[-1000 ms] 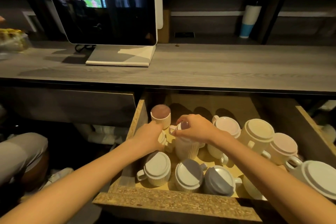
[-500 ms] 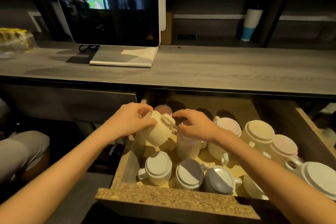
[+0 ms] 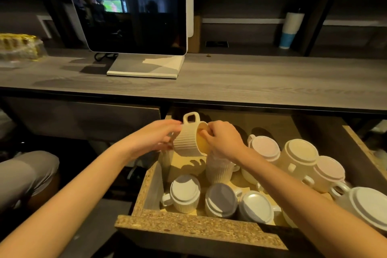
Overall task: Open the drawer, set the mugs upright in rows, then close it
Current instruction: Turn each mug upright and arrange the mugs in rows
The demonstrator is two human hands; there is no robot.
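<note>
Your left hand point(image 3: 155, 138) and right hand point(image 3: 222, 138) both grip the ribbed cream mug point(image 3: 188, 142), tipped sideways, handle up, above the open drawer point(image 3: 188, 226).

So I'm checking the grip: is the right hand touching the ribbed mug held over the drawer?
Touching. The head view shows the right hand with fingers hooked over the open rim of the ribbed mug.
</note>
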